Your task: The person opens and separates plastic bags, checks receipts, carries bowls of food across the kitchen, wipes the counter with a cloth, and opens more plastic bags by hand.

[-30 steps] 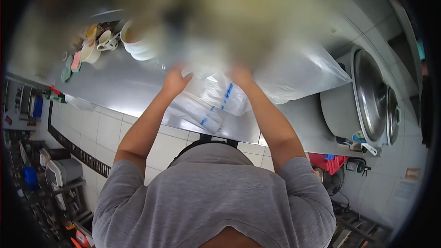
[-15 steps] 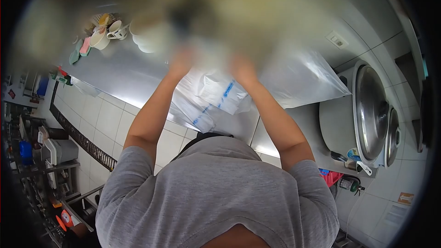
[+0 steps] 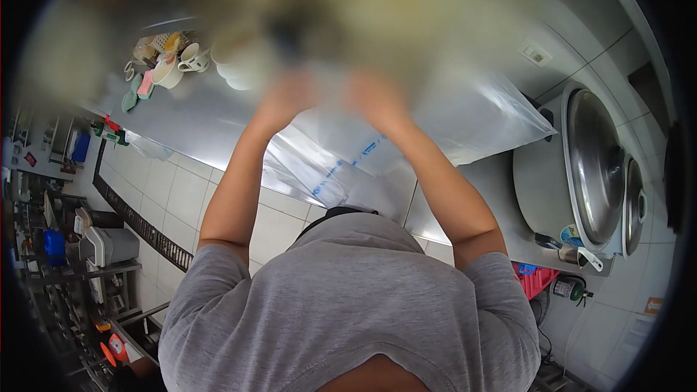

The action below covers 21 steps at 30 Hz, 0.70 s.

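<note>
1. Plastic bag (image 3: 312, 152) with blue print lies on the steel counter (image 3: 203, 123), bodyward of the fingers, probably for flat support.
2. Left hand (image 3: 287, 101) and right hand (image 3: 379, 101) reach over it; their fingers are blurred, so I cannot tell if apart or clamped.
3. Lidded pot (image 3: 537, 174) stands well to their right, perhaps leaving working room.

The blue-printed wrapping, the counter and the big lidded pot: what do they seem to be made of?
The wrapping looks like thin, glossy plastic film, being creased and see-through in places. The counter seems to be smooth stainless steel, judging by its grey sheen. The pot looks like dull metal, perhaps aluminium, with a matte grey side; its lid is shinier metal with bright reflections.
</note>
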Each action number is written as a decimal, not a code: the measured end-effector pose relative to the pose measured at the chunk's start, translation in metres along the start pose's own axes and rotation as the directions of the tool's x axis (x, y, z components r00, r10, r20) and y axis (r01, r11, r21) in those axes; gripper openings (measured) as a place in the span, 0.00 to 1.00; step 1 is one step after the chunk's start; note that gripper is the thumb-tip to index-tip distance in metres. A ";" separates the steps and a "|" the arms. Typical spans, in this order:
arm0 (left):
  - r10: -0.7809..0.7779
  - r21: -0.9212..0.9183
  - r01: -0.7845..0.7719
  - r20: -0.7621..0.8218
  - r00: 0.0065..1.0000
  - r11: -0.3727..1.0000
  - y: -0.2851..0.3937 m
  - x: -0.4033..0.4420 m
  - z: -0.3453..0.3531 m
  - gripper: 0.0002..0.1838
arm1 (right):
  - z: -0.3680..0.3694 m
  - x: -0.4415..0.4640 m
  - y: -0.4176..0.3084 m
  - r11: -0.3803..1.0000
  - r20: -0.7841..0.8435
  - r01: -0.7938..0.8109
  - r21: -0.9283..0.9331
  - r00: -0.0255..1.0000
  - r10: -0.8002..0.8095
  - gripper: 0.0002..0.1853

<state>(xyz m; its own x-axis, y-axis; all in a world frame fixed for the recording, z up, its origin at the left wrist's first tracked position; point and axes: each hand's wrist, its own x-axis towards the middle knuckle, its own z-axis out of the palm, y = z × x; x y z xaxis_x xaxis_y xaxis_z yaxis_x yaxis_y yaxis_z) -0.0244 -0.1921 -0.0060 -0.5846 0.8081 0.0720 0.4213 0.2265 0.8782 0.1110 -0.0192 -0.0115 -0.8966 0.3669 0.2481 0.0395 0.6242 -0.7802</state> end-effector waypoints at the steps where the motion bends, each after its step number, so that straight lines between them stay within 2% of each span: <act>1: 0.005 0.000 -0.005 0.006 1.000 1.000 0.011 -0.005 0.000 0.23 | -0.006 -0.006 -0.006 1.000 -0.007 -0.003 -0.002 1.000 0.003 0.09; 3: 0.223 -0.233 -0.224 -0.033 0.974 0.946 0.030 -0.014 0.004 0.22 | -0.017 -0.021 -0.017 0.971 -0.054 0.240 0.021 0.970 -0.239 0.07; 4: 0.226 -0.238 -0.226 -0.024 0.974 0.945 0.040 -0.018 0.007 0.22 | -0.023 -0.030 -0.027 0.972 -0.060 0.233 0.015 0.971 -0.231 0.07; 6: 0.175 -0.381 -0.164 -0.006 0.985 0.910 0.061 -0.025 0.016 0.18 | -0.036 -0.046 -0.053 0.950 -0.133 0.217 0.225 0.973 -0.191 0.06; 7: 0.178 -0.386 -0.163 0.005 0.984 0.908 0.075 -0.027 0.018 0.18 | -0.044 -0.053 -0.061 0.953 -0.139 0.209 0.219 0.973 -0.182 0.06; 9: 0.228 -0.364 -0.217 -0.013 0.974 0.906 0.100 -0.028 0.020 0.16 | -0.059 -0.064 -0.070 0.988 -0.065 0.058 0.141 0.997 -0.049 0.04; 10: 0.236 -0.369 -0.220 -0.003 0.972 0.903 0.107 -0.029 0.024 0.16 | -0.063 -0.067 -0.068 0.989 -0.076 0.053 0.136 0.996 -0.043 0.04; 12: 0.309 -0.226 -0.306 -0.024 0.951 0.925 0.118 -0.029 0.031 0.14 | -0.070 -0.072 -0.064 0.959 -0.195 0.283 0.000 0.941 -0.278 0.04; 13: 0.316 -0.231 -0.310 -0.011 0.949 0.922 0.123 -0.027 0.033 0.14 | -0.073 -0.074 -0.065 0.961 -0.207 0.275 -0.007 0.940 -0.271 0.04; 15: 0.251 -0.187 -0.221 0.156 0.955 0.957 0.130 -0.024 0.037 0.11 | -0.083 -0.076 -0.070 0.879 -0.388 0.380 -0.289 0.793 -0.470 0.05; 16: 0.267 -0.154 -0.238 0.216 0.939 0.959 0.131 -0.021 0.037 0.07 | -0.086 -0.081 -0.072 0.881 -0.397 0.368 -0.297 0.791 -0.465 0.05; 17: 0.277 -0.157 -0.245 0.229 0.933 0.957 0.130 -0.017 0.035 0.07 | -0.088 -0.087 -0.074 0.950 -0.434 0.312 -0.003 0.856 -0.282 0.05; 18: 0.268 -0.142 -0.232 0.339 0.902 0.962 0.129 -0.011 0.032 0.07 | -0.092 -0.092 -0.075 0.928 -0.416 0.232 0.292 0.904 -0.095 0.06; 19: 0.255 -0.127 -0.222 0.444 0.859 0.967 0.130 -0.006 0.032 0.10 | -0.099 -0.097 -0.077 0.932 -0.430 0.228 0.281 0.898 -0.090 0.06; 20: 0.267 -0.134 -0.231 0.458 0.848 0.964 0.128 -0.002 0.038 0.10 | -0.109 -0.105 -0.077 0.812 -0.143 0.045 0.581 0.989 0.047 0.05; 21: 0.377 -0.323 -0.267 0.353 0.857 0.908 0.123 0.003 0.047 0.12 | -0.120 -0.112 -0.075 0.606 0.181 -0.199 0.770 0.979 0.092 0.04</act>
<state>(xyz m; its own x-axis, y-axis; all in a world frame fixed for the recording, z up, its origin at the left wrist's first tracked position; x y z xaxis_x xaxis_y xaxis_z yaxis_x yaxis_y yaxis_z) 0.0578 -0.1364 0.0803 -0.0976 0.9693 0.2259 0.3145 -0.1853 0.9310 0.2610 -0.0244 0.0881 -0.9541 0.2918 0.0671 -0.1368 -0.2256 -0.9646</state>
